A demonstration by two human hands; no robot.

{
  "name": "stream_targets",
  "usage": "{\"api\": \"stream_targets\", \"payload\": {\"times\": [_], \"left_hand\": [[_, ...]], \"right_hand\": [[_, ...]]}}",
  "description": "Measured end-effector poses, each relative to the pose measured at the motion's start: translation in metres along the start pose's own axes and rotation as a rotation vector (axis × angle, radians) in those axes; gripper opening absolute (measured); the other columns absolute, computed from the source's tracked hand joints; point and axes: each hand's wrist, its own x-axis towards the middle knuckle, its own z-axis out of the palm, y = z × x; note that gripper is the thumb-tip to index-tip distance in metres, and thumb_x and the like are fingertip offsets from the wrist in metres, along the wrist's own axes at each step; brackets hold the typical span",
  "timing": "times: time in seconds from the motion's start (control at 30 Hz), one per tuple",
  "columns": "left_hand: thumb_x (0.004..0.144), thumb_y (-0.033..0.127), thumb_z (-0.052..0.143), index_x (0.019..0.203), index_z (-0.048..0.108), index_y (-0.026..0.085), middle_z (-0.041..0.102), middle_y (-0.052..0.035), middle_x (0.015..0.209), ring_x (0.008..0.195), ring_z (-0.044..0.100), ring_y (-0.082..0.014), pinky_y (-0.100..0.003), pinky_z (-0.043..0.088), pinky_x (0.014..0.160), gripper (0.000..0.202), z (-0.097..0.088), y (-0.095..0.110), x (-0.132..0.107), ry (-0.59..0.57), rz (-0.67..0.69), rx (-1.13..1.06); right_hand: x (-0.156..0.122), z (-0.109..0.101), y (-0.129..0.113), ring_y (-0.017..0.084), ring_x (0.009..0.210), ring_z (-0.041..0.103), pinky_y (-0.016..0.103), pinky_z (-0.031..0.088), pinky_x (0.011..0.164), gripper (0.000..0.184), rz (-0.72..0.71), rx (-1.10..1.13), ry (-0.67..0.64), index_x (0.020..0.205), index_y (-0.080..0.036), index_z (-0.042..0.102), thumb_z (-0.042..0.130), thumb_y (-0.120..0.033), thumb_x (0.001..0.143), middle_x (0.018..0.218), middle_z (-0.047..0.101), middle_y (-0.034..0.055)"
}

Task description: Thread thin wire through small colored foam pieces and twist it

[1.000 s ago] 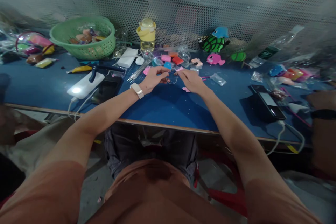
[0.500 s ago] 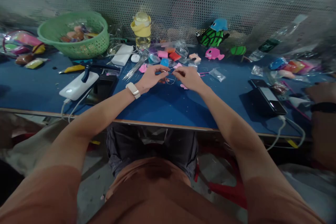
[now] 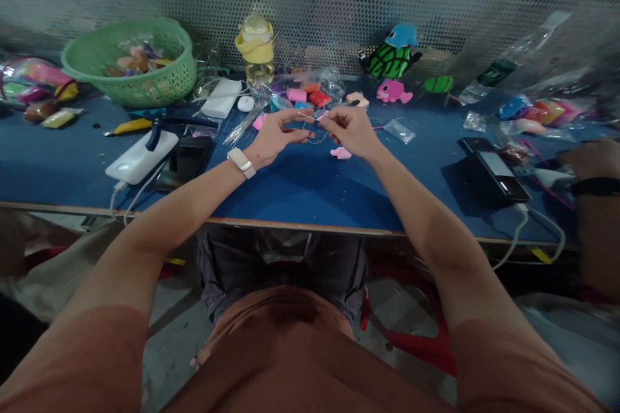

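My right hand [image 3: 351,129] is closed in a pinch on a thin, pale wire [image 3: 316,140], which hangs in a loose loop between my hands. My left hand [image 3: 275,137] faces it with thumb and index finger apart, close to the wire's other side; whether a fingertip touches the wire is unclear. By the right fingertips shows a small pink piece [image 3: 321,114], partly hidden. A pale pink lump [image 3: 341,153] lies on the table below my right hand. Behind the hands are pink, red and orange clay-like packets [image 3: 320,99].
A green basket [image 3: 140,87] of packets, a yellow-topped bottle [image 3: 258,45], a white power bank [image 3: 145,155] and a yellow cutter [image 3: 130,127] are leftward. Fish and turtle figures [image 3: 393,91] stand behind; a phone [image 3: 498,171] and another person's hand [image 3: 588,158] are at right.
My left thumb and index finger have parted from their pinch near the wire. The right hand still pinches it. The pink lump below shows more fully.
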Motion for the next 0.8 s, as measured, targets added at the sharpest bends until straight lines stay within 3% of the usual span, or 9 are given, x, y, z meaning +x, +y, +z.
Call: {"api": "stream_targets", "payload": {"times": [0.23, 0.4, 0.63, 0.8], "left_hand": [[0.091, 0.028, 0.105, 0.136, 0.087, 0.021, 0.089, -0.0137, 0.139, 0.106, 0.093, -0.0239, -0.04, 0.078, 0.1, 0.049, 0.0, -0.003, 0.003, 0.066, 0.069, 0.059], [0.087, 0.037, 0.11, 0.133, 0.087, 0.022, 0.09, -0.0121, 0.132, 0.107, 0.093, -0.0262, -0.04, 0.079, 0.096, 0.053, 0.0, -0.005, 0.004, 0.065, 0.075, 0.072], [0.098, 0.054, 0.102, 0.128, 0.086, 0.022, 0.089, -0.0113, 0.128, 0.106, 0.093, -0.0231, -0.035, 0.078, 0.094, 0.046, 0.001, -0.004, 0.004, 0.094, 0.03, 0.031], [0.101, 0.058, 0.099, 0.13, 0.085, 0.025, 0.09, -0.008, 0.125, 0.111, 0.093, -0.0222, -0.032, 0.077, 0.096, 0.046, -0.003, 0.001, 0.008, 0.151, 0.034, -0.01]], "right_hand": [[0.0, -0.002, 0.0, 0.014, 0.051, 0.048, 0.034, 0.04, 0.051, 0.062, 0.02, 0.099, -0.088, 0.096, -0.027, 0.082, 0.089, -0.089, 0.094, 0.057, 0.057, -0.0038], [-0.003, 0.007, -0.003, 0.016, 0.049, 0.053, 0.036, 0.045, 0.054, 0.063, -0.034, 0.051, -0.02, 0.113, -0.029, 0.085, 0.087, -0.09, 0.095, 0.058, 0.059, -0.0056], [-0.003, 0.008, -0.007, 0.019, 0.053, 0.06, 0.038, 0.053, 0.058, 0.07, -0.043, 0.001, 0.015, 0.11, -0.03, 0.084, 0.085, -0.098, 0.091, 0.059, 0.061, -0.0052], [0.0, 0.009, -0.009, 0.015, 0.05, 0.053, 0.035, 0.046, 0.049, 0.076, 0.037, 0.134, 0.068, 0.106, -0.031, 0.081, 0.087, -0.103, 0.083, 0.064, 0.063, -0.004]]}}
